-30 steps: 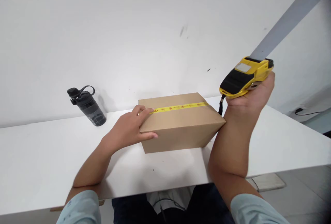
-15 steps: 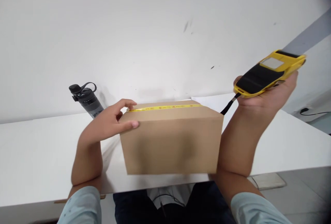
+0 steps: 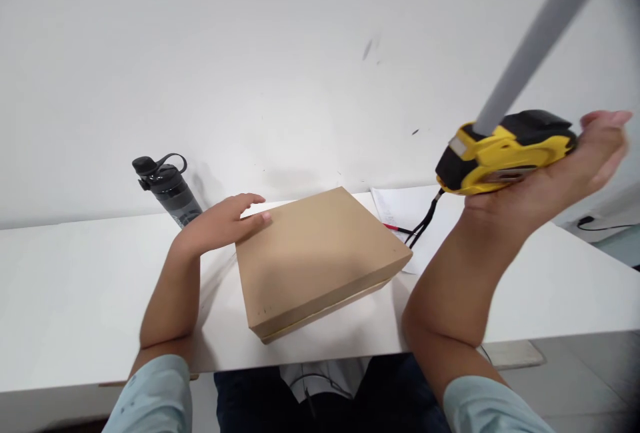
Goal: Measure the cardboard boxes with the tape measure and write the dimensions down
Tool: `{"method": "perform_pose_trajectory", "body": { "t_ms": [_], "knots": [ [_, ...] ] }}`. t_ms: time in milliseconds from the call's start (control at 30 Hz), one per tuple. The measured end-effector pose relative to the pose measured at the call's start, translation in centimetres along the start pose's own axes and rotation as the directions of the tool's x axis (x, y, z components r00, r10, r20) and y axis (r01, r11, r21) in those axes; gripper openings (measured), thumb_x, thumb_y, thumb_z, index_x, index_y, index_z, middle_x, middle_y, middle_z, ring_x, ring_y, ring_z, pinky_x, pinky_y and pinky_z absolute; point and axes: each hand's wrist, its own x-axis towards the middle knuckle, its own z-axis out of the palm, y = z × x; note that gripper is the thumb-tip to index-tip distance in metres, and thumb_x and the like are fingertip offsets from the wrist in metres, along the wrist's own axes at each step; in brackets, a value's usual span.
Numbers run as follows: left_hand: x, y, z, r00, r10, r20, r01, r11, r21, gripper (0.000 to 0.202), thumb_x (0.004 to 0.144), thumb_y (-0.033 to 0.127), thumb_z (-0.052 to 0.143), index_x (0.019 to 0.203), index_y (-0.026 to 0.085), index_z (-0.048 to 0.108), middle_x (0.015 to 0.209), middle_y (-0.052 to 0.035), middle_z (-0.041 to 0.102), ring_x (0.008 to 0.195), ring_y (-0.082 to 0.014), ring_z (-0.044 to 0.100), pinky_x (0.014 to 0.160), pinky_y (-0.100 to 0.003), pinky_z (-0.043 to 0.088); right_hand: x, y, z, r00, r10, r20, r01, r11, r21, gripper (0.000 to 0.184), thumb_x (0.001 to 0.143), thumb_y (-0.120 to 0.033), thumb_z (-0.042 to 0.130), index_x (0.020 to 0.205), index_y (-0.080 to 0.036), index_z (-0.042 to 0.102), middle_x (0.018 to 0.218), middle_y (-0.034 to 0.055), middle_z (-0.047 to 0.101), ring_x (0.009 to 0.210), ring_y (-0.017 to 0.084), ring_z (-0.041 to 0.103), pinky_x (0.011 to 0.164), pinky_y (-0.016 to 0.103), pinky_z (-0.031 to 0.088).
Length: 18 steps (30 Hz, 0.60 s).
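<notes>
A brown cardboard box point(image 3: 320, 253) lies with a broad face up on the white table, turned at an angle. My left hand point(image 3: 225, 220) is at its back left corner, thumb on the top face and fingers along the back edge, partly hidden. Raised at the right, my right hand point(image 3: 565, 160) holds a yellow and black tape measure point(image 3: 505, 153). The grey blade point(image 3: 540, 40) extends up and out of view at the top right. A black wrist strap point(image 3: 425, 223) hangs from the tape measure behind the box.
A dark water bottle point(image 3: 173, 190) with a loop on its lid stands at the left, near the wall. Behind the box lie a white paper sheet point(image 3: 400, 203) and a thin red object point(image 3: 393, 227). The white table point(image 3: 90, 300) ends just before my lap.
The box has gone from standing on a narrow side to lying broad face up, turned askew. My right hand has rotated the tape measure, and its blade now points more steeply upward.
</notes>
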Motion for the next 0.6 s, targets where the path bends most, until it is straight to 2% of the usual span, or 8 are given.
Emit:
{"method": "perform_pose_trajectory", "body": {
  "t_ms": [67, 133, 200, 300, 400, 500, 533, 600],
  "knots": [
    [-0.5, 0.4, 0.2, 0.984, 0.157, 0.085, -0.155, 0.988, -0.023, 0.081, 0.097, 0.079, 0.057, 0.161, 0.03, 0.055, 0.169, -0.0091, 0.057, 0.15, -0.0344, 0.059, 0.12, -0.044, 0.051, -0.4, 0.0, 0.3, 0.984, -0.177, 0.018, 0.177, 0.982, -0.066, 0.038, 0.078, -0.071, 0.086, 0.093, -0.037, 0.081, 0.1, -0.0004, 0.068, 0.114, 0.027, 0.072, 0.091, 0.049, 0.058],
    [-0.7, 0.9, 0.7, 0.935, 0.307, 0.176, -0.308, 0.951, -0.017, 0.082, 0.093, 0.076, 0.068, 0.162, 0.034, 0.056, 0.177, -0.0071, 0.047, 0.161, -0.0369, 0.047, 0.13, -0.05, 0.042, -0.9, -0.1, 0.7, 0.967, -0.252, 0.043, 0.256, 0.96, -0.112, 0.045, 0.076, -0.076, 0.083, 0.103, -0.04, 0.082, 0.11, -0.0008, 0.07, 0.122, 0.028, 0.071, 0.084, 0.047, 0.057],
    [-0.5, 1.5, 1.4, 0.868, 0.413, 0.275, -0.434, 0.901, 0.015, 0.079, 0.089, 0.074, 0.076, 0.16, 0.044, 0.06, 0.183, -0.0013, 0.036, 0.171, -0.0403, 0.028, 0.139, -0.064, 0.016, -1.4, -0.3, 1.0, 0.962, -0.266, 0.07, 0.274, 0.945, -0.178, 0.042, 0.083, -0.073, 0.08, 0.111, -0.043, 0.081, 0.122, -0.0014, 0.071, 0.124, 0.026, 0.071, 0.08, 0.044, 0.057],
    [-0.3, 2.4, 2.3, 0.787, 0.482, 0.385, -0.527, 0.85, 0.014, 0.075, 0.087, 0.07, 0.082, 0.157, 0.055, 0.059, 0.185, 0.0043, 0.026, 0.174, -0.0436, 0.012, 0.132, -0.078, -0.012, -2.0, -0.7, 1.3, 0.952, -0.278, 0.128, 0.301, 0.928, -0.221, 0.041, 0.089, -0.07, 0.076, 0.121, -0.045, 0.079, 0.136, -0.0008, 0.07, 0.116, 0.024, 0.074, 0.078, 0.042, 0.057],
    [-0.8, 3.0, 2.8, 0.753, 0.543, 0.372, -0.577, 0.817, -0.026, 0.085, 0.079, 0.068, 0.091, 0.157, 0.054, 0.059, 0.185, 0.001, 0.026, 0.173, -0.0465, 0.014, 0.13, -0.08, -0.015, -2.4, -1.0, 1.7, 0.937, -0.317, 0.143, 0.335, 0.935, -0.121, 0.046, 0.085, -0.07, 0.08, 0.124, -0.046, 0.081, 0.138, 0.0006, 0.072, 0.102, 0.022, 0.076, 0.075, 0.043, 0.058],
    [-2.4, 3.7, 3.2, 0.621, 0.664, 0.416, -0.689, 0.716, -0.115, 0.087, 0.07, 0.066, 0.098, 0.151, 0.051, 0.067, 0.182, 0.0, 0.034, 0.171, -0.0474, 0.022, 0.133, -0.073, -0.014, -2.4, -1.4, 2.0, 0.932, -0.341, 0.119, 0.351, 0.933, -0.078, 0.046, 0.08, -0.07, 0.085, 0.12, -0.047, 0.083, 0.133, 0.0002, 0.076, 0.096, 0.021, 0.076, 0.073, 0.043, 0.057],
    [-3.0, 4.0, 3.4, 0.578, 0.688, 0.44, -0.716, 0.685, -0.132, 0.083, 0.073, 0.065, 0.097, 0.15, 0.05, 0.069, 0.181, 0.0004, 0.036, 0.171, -0.0467, 0.024, 0.133, -0.072, -0.014, -2.4, -1.6, 2.0, 0.931, -0.35, 0.104, 0.358, 0.93, -0.08, 0.046, 0.079, -0.071, 0.086, 0.118, -0.048, 0.083, 0.132, -0.0003, 0.076, 0.093, 0.02, 0.075, 0.072, 0.043, 0.057],
    [-4.1, 4.6, 3.9, 0.559, 0.681, 0.473, -0.731, 0.674, -0.106, 0.074, 0.085, 0.06, 0.09, 0.153, 0.048, 0.066, 0.182, 0.0007, 0.034, 0.172, -0.0447, 0.021, 0.133, -0.073, -0.013, -2.2, -1.8, 2.0, 0.928, -0.365, 0.068, 0.371, 0.92, -0.122, 0.052, 0.077, -0.078, 0.082, 0.119, -0.046, 0.084, 0.132, 0.0006, 0.077, 0.096, 0.022, 0.075, 0.072, 0.044, 0.056]
  ]
}}
